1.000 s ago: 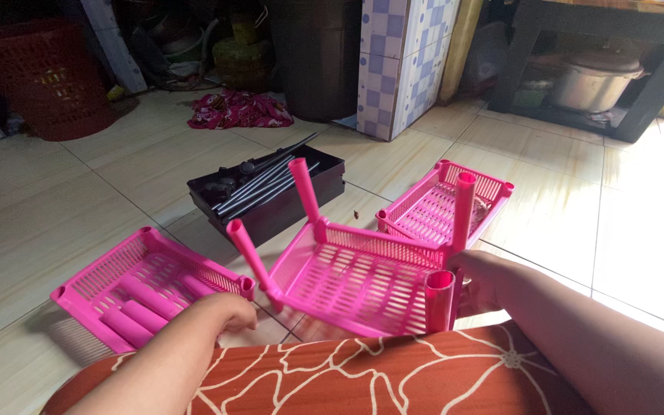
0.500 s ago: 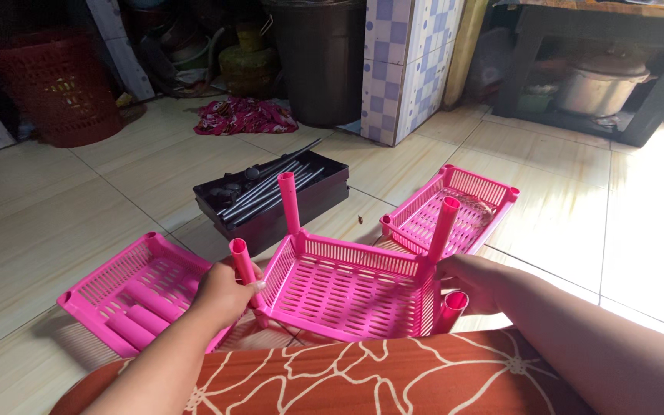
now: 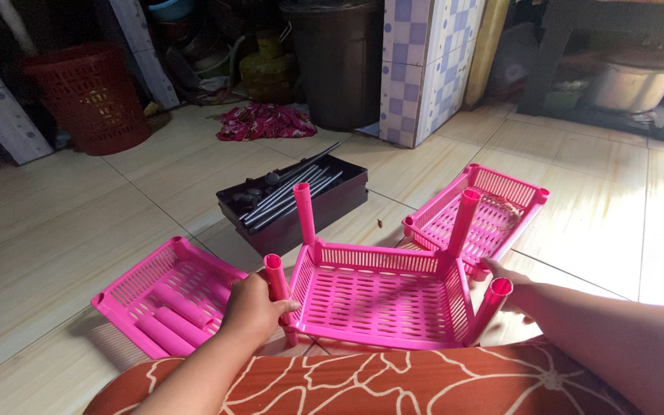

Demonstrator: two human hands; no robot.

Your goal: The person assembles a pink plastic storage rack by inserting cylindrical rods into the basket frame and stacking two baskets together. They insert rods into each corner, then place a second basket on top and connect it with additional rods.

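Floor: tiled floor [image 3: 101,230] is carrying everything.
Middle tray: pink slotted tray [image 3: 378,296] is sitting near the person, four pink tubes standing at its corners.
Left tray: second pink tray [image 3: 164,303] is lying just left, loose tubes inside.
Far right tray: third pink tray [image 3: 479,215] is resting behind.
Black box: black box [image 3: 293,201] is holding metal rods.
Left hand: left hand [image 3: 251,311] is gripping the near-left tube [image 3: 277,283], fingers wrapped around it.
Right hand: right hand [image 3: 516,296] is touching the near-right tube [image 3: 492,307]; its fingers' closure cannot be told.

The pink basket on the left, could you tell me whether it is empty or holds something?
Not empty: the left pink basket holds several loose pink tubes lying flat on its slatted bottom.
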